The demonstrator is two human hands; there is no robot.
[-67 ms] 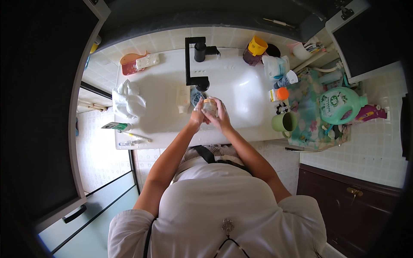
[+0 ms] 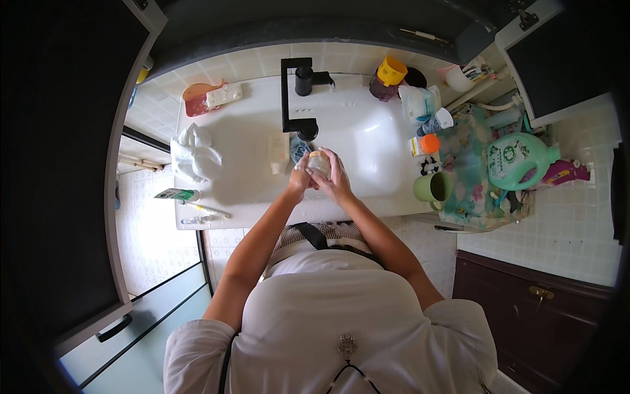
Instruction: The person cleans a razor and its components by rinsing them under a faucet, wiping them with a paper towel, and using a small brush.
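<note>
Above the front part of the white sink (image 2: 249,187), my two hands close around a small clear jar (image 2: 319,164) with a yellowish-orange top. White suds cling to my fingers. My left hand (image 2: 299,177) grips the jar from its left side, and my right hand (image 2: 338,178) wraps it from the right, its fingers curled over it. Part of the jar is hidden by the fingers. Just beyond my hands, a pale flat bottle (image 2: 278,153) and a blue patterned packet (image 2: 300,148) lie in the basin. Over them hangs the black faucet (image 2: 287,98).
A white cloth (image 2: 195,152), a tube (image 2: 177,194) and a toothbrush (image 2: 207,209) lie on the left rim. A pink soap dish (image 2: 195,102) sits behind them. On the right stand a green cup (image 2: 432,188), an orange-capped bottle (image 2: 429,143) and a large green jug (image 2: 515,161).
The jar has turned or shifted very slightly to the left between my hands. Otherwise my arms and the things around the sink stay nearly the same.
</note>
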